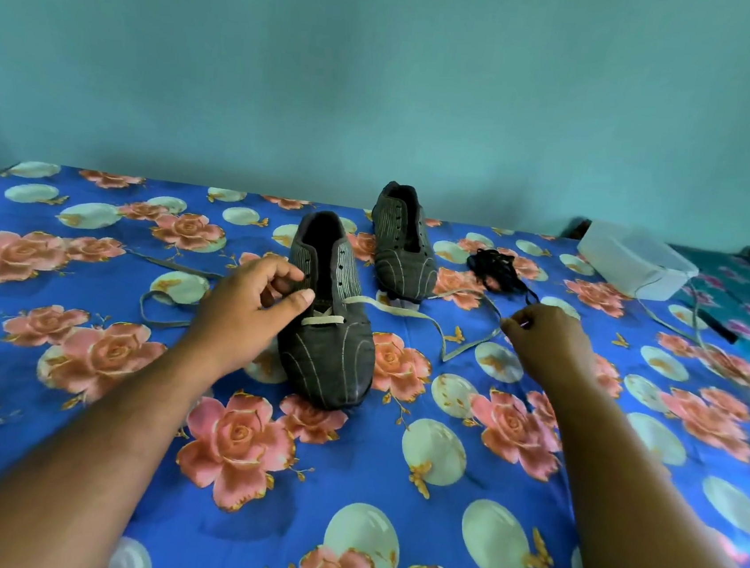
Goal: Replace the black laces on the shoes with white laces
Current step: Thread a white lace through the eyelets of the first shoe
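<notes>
We are working over a blue flowered sheet [388, 493], and the near shoe [329, 325] is lying in front of us with its long axis running away from us, toe pointing toward us and heel opening toward the wall. It is looking dark grey with thin pale stripes. A white lace [400, 312] is crossing its lowest eyelets in a bar and an X, with one end trailing right across the sheet and the other trailing left. Our left hand [250, 312] is curling its fingers against the shoe's left eyelet edge, steadying it. Our right hand [543, 343] is pinching the lace's right end between its fingertips. The second shoe [402, 245] is sitting further back, unlaced, pointing the same way. The black laces [499, 271] are lying bunched just right of it.
</notes>
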### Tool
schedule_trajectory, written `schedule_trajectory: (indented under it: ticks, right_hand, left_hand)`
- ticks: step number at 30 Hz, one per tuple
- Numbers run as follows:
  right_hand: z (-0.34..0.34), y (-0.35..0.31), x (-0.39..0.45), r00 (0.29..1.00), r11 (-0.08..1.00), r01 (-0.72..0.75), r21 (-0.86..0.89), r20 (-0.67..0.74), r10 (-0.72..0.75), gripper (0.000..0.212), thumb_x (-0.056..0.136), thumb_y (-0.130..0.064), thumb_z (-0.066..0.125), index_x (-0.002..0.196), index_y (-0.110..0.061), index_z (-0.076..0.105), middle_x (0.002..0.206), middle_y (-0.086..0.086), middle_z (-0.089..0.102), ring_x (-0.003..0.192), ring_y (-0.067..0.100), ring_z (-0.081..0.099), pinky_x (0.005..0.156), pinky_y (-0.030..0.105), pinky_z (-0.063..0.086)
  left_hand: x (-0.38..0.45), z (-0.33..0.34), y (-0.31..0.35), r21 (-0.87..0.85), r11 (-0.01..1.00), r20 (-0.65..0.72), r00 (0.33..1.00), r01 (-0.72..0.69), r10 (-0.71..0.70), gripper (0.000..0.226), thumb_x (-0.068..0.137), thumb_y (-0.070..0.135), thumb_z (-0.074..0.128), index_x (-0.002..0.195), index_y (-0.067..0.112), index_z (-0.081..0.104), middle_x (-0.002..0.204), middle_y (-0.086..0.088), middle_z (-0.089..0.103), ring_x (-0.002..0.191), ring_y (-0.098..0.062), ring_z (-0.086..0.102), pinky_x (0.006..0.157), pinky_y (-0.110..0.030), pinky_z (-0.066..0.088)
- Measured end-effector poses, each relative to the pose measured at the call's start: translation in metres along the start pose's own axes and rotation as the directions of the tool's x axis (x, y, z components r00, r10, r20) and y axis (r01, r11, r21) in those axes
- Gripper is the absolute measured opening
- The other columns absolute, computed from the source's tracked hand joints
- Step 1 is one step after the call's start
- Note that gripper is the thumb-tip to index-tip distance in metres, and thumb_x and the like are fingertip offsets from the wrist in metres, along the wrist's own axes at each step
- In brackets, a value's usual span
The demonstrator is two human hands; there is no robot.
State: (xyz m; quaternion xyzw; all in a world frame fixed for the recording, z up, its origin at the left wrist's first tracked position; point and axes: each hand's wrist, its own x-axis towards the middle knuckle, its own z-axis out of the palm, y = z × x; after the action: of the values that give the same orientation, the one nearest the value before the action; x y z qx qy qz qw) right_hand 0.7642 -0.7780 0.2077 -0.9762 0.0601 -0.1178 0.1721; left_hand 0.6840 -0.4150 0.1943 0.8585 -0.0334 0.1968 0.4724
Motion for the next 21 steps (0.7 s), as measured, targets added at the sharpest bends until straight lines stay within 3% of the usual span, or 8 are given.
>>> schedule_trajectory:
  ticks: [4, 9, 12, 14, 16, 19, 21]
  right_hand:
    - [0.006, -0.023, -0.007, 0.959, 0.969, 0.245, 0.015, 0.144, -0.245, 0.030, 0.094, -0.051, 0.064, 0.111, -0.027, 0.070, 0.105, -0.004, 0.068, 0.087, 0.016, 0.060, 0.067, 0.031, 0.044]
    - [0.015, -0.038, -0.023, 0.894, 0.914, 0.397, -0.078, 0.258, -0.366, 0.018, 0.095, -0.045, 0.065, 0.089, -0.028, 0.065, 0.095, -0.006, 0.063, 0.085, 0.019, 0.063, 0.071, 0.037, 0.055]
    - [0.013, -0.037, -0.034, 0.832, 0.887, 0.461, 0.026, 0.335, -0.442, 0.020, 0.094, -0.036, 0.069, 0.079, -0.025, 0.063, 0.077, -0.012, 0.063, 0.072, 0.013, 0.062, 0.062, 0.034, 0.051]
    - [0.011, -0.041, -0.034, 0.843, 0.895, 0.428, 0.128, 0.302, -0.446, 0.019, 0.094, -0.035, 0.069, 0.080, -0.023, 0.066, 0.070, -0.011, 0.064, 0.065, 0.008, 0.059, 0.057, 0.029, 0.045]
    - [0.012, -0.047, -0.022, 0.908, 0.916, 0.364, 0.166, 0.154, -0.389, 0.020, 0.095, -0.037, 0.068, 0.086, -0.020, 0.065, 0.072, -0.007, 0.062, 0.064, 0.012, 0.056, 0.055, 0.027, 0.039]
    - [0.023, -0.049, 0.006, 0.956, 0.959, 0.278, 0.054, 0.080, -0.282, 0.028, 0.098, -0.040, 0.063, 0.118, -0.021, 0.067, 0.111, 0.005, 0.067, 0.098, 0.024, 0.063, 0.075, 0.035, 0.051]
    - [0.032, -0.047, 0.019, 0.962, 0.962, 0.249, -0.110, 0.141, -0.233, 0.041, 0.100, -0.043, 0.058, 0.135, -0.023, 0.060, 0.133, 0.009, 0.056, 0.125, 0.031, 0.050, 0.095, 0.046, 0.049]
  left_hand:
    - [0.000, 0.000, 0.000, -0.018, 1.000, 0.025, 1.000, -0.006, 0.007, 0.017, 0.093, 0.029, 0.071, 0.108, 0.028, 0.063, 0.101, 0.000, 0.064, 0.090, -0.014, 0.060, 0.077, -0.023, 0.047]
    - [-0.001, 0.000, 0.000, -0.013, 1.000, 0.027, 0.999, -0.017, 0.018, 0.017, 0.093, 0.028, 0.071, 0.108, 0.028, 0.063, 0.101, 0.001, 0.063, 0.091, -0.014, 0.060, 0.077, -0.022, 0.047]
    - [0.000, 0.002, 0.000, -0.026, 0.999, 0.023, 1.000, -0.019, 0.019, 0.017, 0.093, 0.028, 0.072, 0.107, 0.029, 0.063, 0.100, 0.002, 0.063, 0.090, -0.014, 0.059, 0.078, -0.022, 0.047]
    - [0.001, 0.003, -0.001, -0.027, 0.999, 0.019, 1.000, -0.020, 0.021, 0.018, 0.092, 0.028, 0.072, 0.107, 0.031, 0.063, 0.100, 0.003, 0.062, 0.090, -0.015, 0.059, 0.081, -0.027, 0.049]
    - [0.001, 0.004, -0.001, -0.020, 1.000, 0.017, 1.000, -0.020, 0.021, 0.018, 0.092, 0.028, 0.072, 0.107, 0.031, 0.063, 0.101, 0.003, 0.062, 0.090, -0.015, 0.059, 0.082, -0.029, 0.050]
    - [0.001, 0.004, -0.001, -0.022, 1.000, 0.010, 1.000, -0.015, 0.015, 0.018, 0.092, 0.029, 0.073, 0.108, 0.030, 0.063, 0.102, 0.001, 0.062, 0.090, -0.015, 0.059, 0.081, -0.028, 0.050]
    - [0.001, 0.004, 0.000, -0.022, 1.000, 0.012, 1.000, -0.012, 0.012, 0.018, 0.092, 0.029, 0.072, 0.108, 0.030, 0.063, 0.103, 0.001, 0.062, 0.091, -0.015, 0.059, 0.081, -0.027, 0.050]
